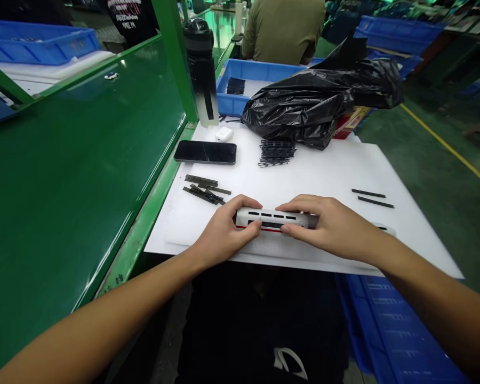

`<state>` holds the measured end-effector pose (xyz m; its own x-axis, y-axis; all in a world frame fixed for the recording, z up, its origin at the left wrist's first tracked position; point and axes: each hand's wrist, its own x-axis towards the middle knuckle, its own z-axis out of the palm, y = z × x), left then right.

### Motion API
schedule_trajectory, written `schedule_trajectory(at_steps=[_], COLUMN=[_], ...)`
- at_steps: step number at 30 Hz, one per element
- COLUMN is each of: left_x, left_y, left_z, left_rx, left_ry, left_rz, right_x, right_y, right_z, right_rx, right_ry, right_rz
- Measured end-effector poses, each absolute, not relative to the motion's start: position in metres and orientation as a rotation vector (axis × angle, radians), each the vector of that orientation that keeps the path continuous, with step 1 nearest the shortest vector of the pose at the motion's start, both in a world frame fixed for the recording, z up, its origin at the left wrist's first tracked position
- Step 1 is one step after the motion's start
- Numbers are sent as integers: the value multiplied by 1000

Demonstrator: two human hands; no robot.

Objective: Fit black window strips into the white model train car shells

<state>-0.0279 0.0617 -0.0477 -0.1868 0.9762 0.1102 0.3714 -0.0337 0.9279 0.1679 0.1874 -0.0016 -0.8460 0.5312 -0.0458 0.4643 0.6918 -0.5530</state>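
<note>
Grasping white plastic model train body point(274, 221) at both ends: left hand point(224, 229) and right hand point(328, 226) clasp it, fingers along long sides. Body lies lower centre on white sheet point(336, 170). Black slots, red stripe. Likely light, stiff, thin-walled; hold ends, not slotted walls.

1. The floor point(436, 176) to my right is painted green, with a yellow line point(450, 152) running diagonally across it.
2. On my left is a long workbench with a glossy green panel point(84, 170) set in a green metal frame point(175, 48).
3. Blue plastic crates point(398, 34) are piled ahead on my right, and another blue crate point(40, 45) sits beyond the panel.
4. One more blue crate point(400, 330) sits just below the front edge of my white-topped desk point(416, 250).
5. A small patch of light glints off the green panel, and the far corners of the room look dim.
</note>
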Motion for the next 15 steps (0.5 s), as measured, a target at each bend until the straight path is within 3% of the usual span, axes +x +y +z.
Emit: schedule_trajectory(at_steps=[7,15], left_x=[-27,-23], left_y=[61,66], left_z=[-50,-48], left_rx=[1467,1196], left_ry=[1635,1672], left_rz=[1205,1245], right_x=[166,188], right_y=[191,173], right_z=[2,-26], right_rx=[-927,-400], right_ry=[-2749,-2587], right_rz=[1020,371])
